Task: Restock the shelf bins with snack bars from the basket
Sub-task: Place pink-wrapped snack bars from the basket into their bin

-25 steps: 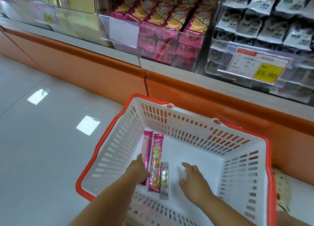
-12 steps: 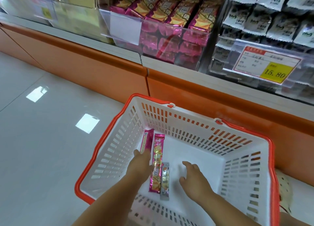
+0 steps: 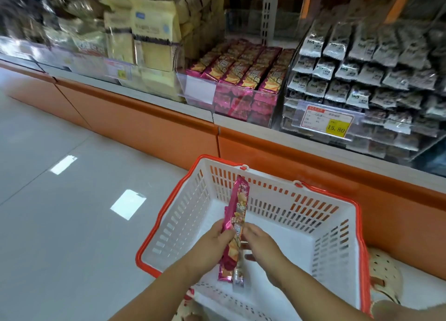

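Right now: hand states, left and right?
Left hand: grips the snack bars, above the basket.
Right hand: pinches the same bundle from the other side.

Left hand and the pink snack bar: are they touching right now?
Touching. The head view shows the left hand with its fingers curled round the middle of the pink snack bar, which is held up, tilted, over the basket.

I am looking along a shop aisle, probably a small supermarket, though the upper shelves are blurred. Clear shelf bins [image 3: 241,101] hold rows of pink snack bars [image 3: 241,72] and grey packets [image 3: 350,72]. A yellow price tag [image 3: 336,128] reads 15.80. A white, orange-rimmed shopping basket [image 3: 337,243] stands before them, beside a pale glossy floor [image 3: 60,224].
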Demonstrator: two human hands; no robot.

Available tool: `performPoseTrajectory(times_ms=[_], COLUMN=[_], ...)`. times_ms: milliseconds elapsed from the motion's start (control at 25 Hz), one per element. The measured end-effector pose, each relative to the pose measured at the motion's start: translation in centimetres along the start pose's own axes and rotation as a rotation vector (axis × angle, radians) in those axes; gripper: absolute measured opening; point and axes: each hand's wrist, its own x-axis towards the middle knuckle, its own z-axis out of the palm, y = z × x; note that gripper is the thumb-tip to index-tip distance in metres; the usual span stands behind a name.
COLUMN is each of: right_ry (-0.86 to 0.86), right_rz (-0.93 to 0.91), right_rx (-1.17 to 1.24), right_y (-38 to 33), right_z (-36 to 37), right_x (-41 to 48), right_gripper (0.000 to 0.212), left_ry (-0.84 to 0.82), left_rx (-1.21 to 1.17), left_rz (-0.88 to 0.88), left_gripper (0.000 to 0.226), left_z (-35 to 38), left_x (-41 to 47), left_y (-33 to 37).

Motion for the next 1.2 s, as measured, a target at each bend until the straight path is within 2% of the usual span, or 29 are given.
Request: performPoseTrajectory(times_ms=[80, 200, 320, 560, 640, 800, 920, 1040, 1200], right_ry=[-0.008, 0.017, 0.027, 0.044, 0.083, 0.278, 0.444, 0.567, 0.526], right_rz=[-0.043, -0.127, -0.234, -0.453, -0.534, -0.673, -0.676, -0.619, -0.496], right_rx=[0.136, 0.197, 0.168, 0.069, 0.038, -0.002, -0.081, -0.147, -0.291], right_y=[-1.4, -3.3, -5.2, -11.6, -15.5, -24.6, -31.1, -36.2, -38.9], right_z=[0.3, 0.3, 0.4, 0.5, 0.3, -0.3, -0.6, 0.1, 1.7], right_x=[-1.7, -4.0, -5.6, -7.6, -7.4, -4.0, 0.2, 4.4, 8.3], right_gripper=[0.024, 0.017, 0.028, 0.046, 0.047, 0.045, 0.052, 0.054, 0.039], left_ry=[-0.025, -0.044, -0.062, -0.03, 0.032, 0.345, 0.505, 0.529, 0.548], left_rx=[0.0, 0.017, 0.069, -0.026, -0.036, -0.029, 0.086, 0.148, 0.222], left_rz=[0.028, 0.045, 0.061, 0.168, 0.288, 0.509, 0.554, 0.532, 0.495], left_gripper=[0.028, 0.022, 0.022, 0.023, 0.025, 0.041, 0.044, 0.045, 0.047], left_z=[-0.3, -1.5, -3.0, -4.3, -5.4, -8.9, -11.4, -12.7, -13.9], left_x=[-1.3, -3.1, -4.6, -6.3, -6.4, -5.0, -3.7, -1.9, 0.1], left_y=[1.5, 4.2, 6.8, 12.5, 15.2, 19.7, 20.4, 20.4, 19.7])
